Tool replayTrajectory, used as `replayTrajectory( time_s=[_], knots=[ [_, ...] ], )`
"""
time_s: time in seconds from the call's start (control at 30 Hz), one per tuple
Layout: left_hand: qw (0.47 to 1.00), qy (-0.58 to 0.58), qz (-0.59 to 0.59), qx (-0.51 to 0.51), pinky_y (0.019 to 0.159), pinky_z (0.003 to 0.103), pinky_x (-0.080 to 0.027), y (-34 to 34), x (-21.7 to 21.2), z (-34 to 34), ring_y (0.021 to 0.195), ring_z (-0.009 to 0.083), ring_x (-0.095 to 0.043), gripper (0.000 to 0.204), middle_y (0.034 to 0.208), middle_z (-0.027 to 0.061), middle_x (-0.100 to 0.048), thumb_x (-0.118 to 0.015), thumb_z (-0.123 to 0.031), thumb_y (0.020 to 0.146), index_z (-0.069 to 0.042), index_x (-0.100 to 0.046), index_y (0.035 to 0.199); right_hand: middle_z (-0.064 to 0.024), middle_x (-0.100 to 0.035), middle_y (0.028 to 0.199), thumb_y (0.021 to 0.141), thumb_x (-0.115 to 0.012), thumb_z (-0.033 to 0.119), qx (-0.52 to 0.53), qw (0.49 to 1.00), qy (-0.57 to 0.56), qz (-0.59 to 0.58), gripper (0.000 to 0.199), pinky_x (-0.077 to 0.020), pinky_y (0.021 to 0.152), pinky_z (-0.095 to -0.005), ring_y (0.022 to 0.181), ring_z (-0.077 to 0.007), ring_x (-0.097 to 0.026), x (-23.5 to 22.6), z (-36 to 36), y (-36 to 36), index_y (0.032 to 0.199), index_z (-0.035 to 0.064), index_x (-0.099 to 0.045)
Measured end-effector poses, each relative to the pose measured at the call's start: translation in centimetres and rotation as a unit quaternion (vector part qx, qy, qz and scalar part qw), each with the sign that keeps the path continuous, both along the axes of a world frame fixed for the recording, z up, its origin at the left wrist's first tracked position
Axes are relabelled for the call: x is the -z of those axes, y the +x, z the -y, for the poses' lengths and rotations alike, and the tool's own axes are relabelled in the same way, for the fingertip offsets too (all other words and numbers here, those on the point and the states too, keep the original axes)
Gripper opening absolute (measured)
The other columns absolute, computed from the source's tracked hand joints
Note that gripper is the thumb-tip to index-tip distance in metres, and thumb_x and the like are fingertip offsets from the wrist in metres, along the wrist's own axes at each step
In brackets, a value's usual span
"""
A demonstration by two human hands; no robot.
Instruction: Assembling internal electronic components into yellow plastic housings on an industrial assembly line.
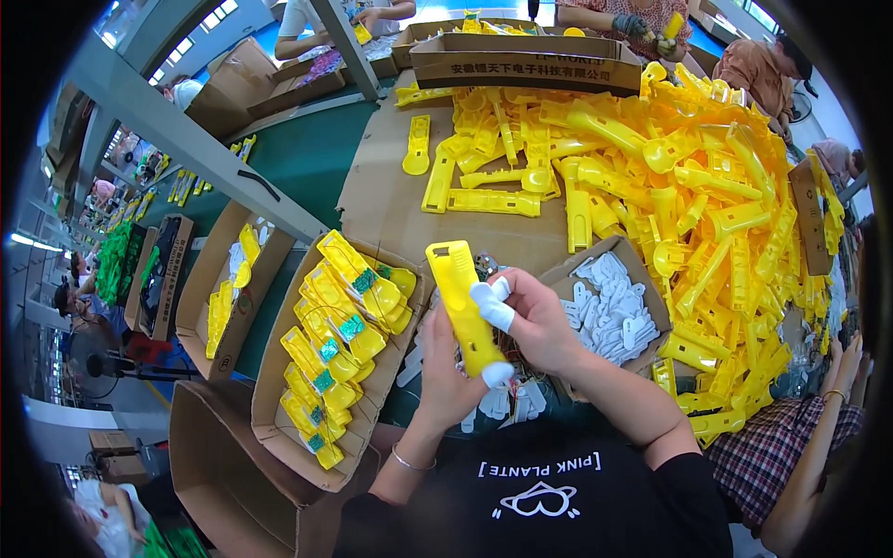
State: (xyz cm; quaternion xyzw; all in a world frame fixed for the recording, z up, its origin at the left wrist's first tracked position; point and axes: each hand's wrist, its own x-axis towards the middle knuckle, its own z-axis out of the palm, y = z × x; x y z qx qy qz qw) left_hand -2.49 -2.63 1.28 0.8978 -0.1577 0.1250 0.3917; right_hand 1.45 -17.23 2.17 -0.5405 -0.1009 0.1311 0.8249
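A long yellow plastic housing [453, 288] is held upright, slightly tilted, in front of my chest. My left hand [441, 377] is closed around its lower part, a white finger cot on the thumb. Closed in a pinch, my right hand [538, 321] meets the housing's right edge with white-capped thumb and finger. Whether a small part sits between those fingertips is hidden. To the left, a cardboard tray [267, 409] holds rows of yellow housings [326, 349] with green circuit boards. On the right, a small carton [662, 321] is filled with white plastic strips [609, 312].
A large heap of yellow housings [688, 195] covers the right side of the cardboard-topped table [372, 191]. A long carton [526, 67] stands at the back. A grey metal post [223, 172] slants across the left. Co-workers sit around the table; loose white parts [507, 402] lie below my hands.
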Motion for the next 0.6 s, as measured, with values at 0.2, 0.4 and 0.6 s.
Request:
replayTrajectory(
  time_s=[0.2, 0.4, 0.6],
  knots=[
    [0.802, -0.543, -0.221, 0.115, 0.094, 0.032, -0.037, 0.0, 0.6, -0.4, 0.112, 0.0191, -0.046, 0.069, 0.124, 0.0125, -0.043, -0.054, -0.008, 0.082, -0.002, -0.012, 0.137, 0.0004, -0.055, 0.090, 0.084, -0.057, 0.003, 0.058, 0.998, 0.011, -0.033, 0.009, -0.0430, 0.076, -0.0216, 0.083, -0.0067, -0.052, -0.2, 0.3, -0.5, 0.090, 0.0057, -0.052],
    [0.805, -0.543, -0.209, 0.115, 0.094, 0.031, -0.037, 0.1, 1.6, 0.1, 0.112, 0.0182, -0.044, 0.076, 0.127, 0.0095, -0.038, -0.062, -0.018, 0.079, -0.001, -0.014, 0.137, -0.0005, -0.057, 0.084, 0.084, -0.057, 0.005, -0.005, 0.998, 0.016, -0.061, 0.011, -0.0469, 0.069, -0.0223, 0.082, -0.0074, -0.057, 0.0, 0.2, -2.8, 0.091, 0.0030, -0.050],
    [0.862, -0.448, -0.187, 0.146, 0.095, 0.031, -0.035, -0.3, 0.8, 0.5, 0.114, 0.0185, -0.040, 0.086, 0.128, 0.0103, -0.035, -0.064, -0.019, 0.078, -0.001, -0.006, 0.139, -0.0035, -0.060, 0.078, 0.080, -0.059, 0.001, -0.021, 0.998, -0.037, -0.045, 0.009, -0.0485, 0.062, -0.0234, 0.073, -0.0083, -0.059, 0.2, 1.0, -2.5, 0.087, 0.0005, -0.053]
  ],
)
